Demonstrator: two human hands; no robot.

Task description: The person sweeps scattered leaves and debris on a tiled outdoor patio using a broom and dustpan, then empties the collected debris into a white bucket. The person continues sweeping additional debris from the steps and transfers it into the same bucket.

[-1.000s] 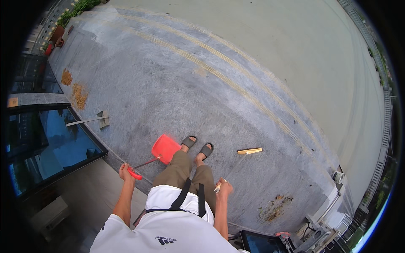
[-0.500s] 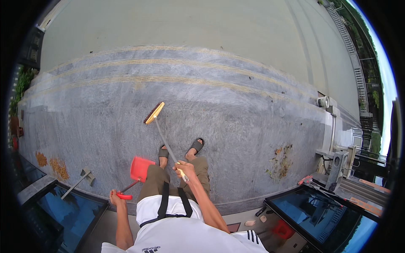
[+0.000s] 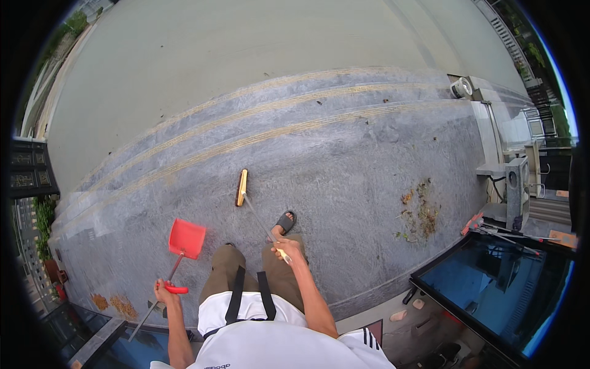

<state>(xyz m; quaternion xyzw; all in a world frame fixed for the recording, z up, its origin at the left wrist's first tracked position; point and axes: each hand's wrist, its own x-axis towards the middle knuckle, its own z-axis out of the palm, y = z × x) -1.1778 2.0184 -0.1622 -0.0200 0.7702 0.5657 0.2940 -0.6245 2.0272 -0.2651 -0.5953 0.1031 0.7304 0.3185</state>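
My left hand (image 3: 165, 292) is closed round the handle of a red dustpan (image 3: 187, 238). The pan reaches forward on my left; whether it rests on the floor or hangs just over it, I cannot tell. In my right hand (image 3: 287, 248) is the yellow grip end of a broom, fingers wrapped round it. Its grey pole slants forward and left to a yellow head with dark bristles (image 3: 241, 187), which lies between the dustpan and my sandalled right foot (image 3: 285, 222).
A pile of dry leaves and debris (image 3: 421, 212) lies on the grey paving to the right. Smaller brownish heaps (image 3: 121, 305) are at the lower left, near another long-handled tool (image 3: 147, 312). Shallow steps (image 3: 246, 142) run ahead. A white bucket (image 3: 461, 87) stands far right.
My view has turned, and the leaf pile sits higher. The dustpan has swung forward, away from my knee. The broom head has come nearer and turned more upright in view. My left foot has become mostly hidden.
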